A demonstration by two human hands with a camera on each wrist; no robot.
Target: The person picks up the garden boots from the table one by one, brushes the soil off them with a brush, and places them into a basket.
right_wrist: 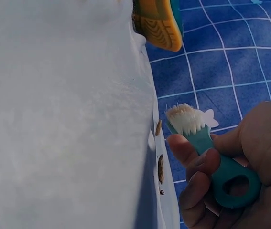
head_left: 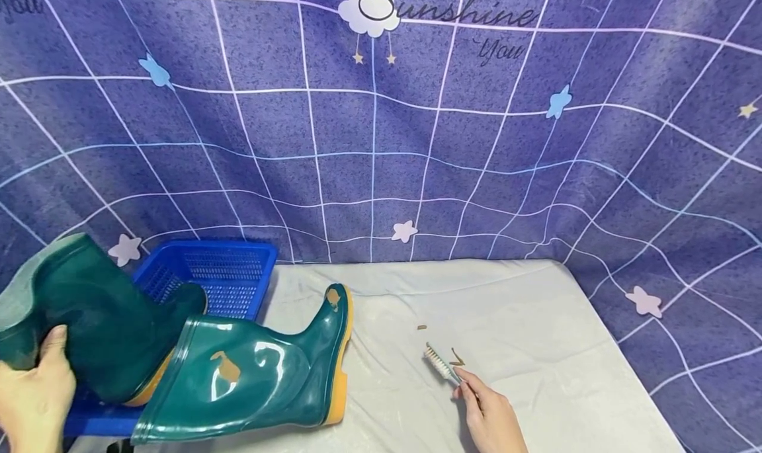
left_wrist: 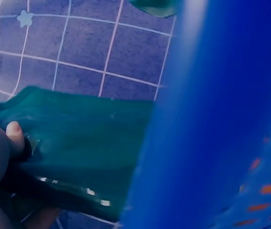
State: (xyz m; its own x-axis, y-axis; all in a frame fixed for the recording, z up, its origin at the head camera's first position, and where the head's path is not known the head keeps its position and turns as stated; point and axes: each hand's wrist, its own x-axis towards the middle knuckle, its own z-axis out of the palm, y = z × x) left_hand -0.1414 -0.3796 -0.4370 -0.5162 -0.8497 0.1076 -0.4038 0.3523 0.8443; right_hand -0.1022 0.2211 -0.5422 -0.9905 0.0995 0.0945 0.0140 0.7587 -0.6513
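At the left of the head view, my left hand (head_left: 42,390) grips a dark green rubber boot (head_left: 101,321) by its shaft, thumb on the near side. This boot is over the blue plastic basket (head_left: 262,294), its toe pointing inward. A second green rubber boot (head_left: 256,373) lies on its side on the table, with a yellow sole and brown patches on shaft and toe. Farther right, my right hand (head_left: 491,413) holds a small scrub brush (right_wrist: 231,176) by its green handle. Its white bristles (head_left: 437,362) have brownish tips and are apart from both boots.
A white cloth (head_left: 536,321) covers the table. Brown bits (head_left: 457,358) lie on it near the brush, with another small brown piece (head_left: 422,327) farther back. Behind the table hangs a purple-blue grid-patterned curtain (head_left: 417,129). A small black object (head_left: 121,446) shows at the bottom left edge.
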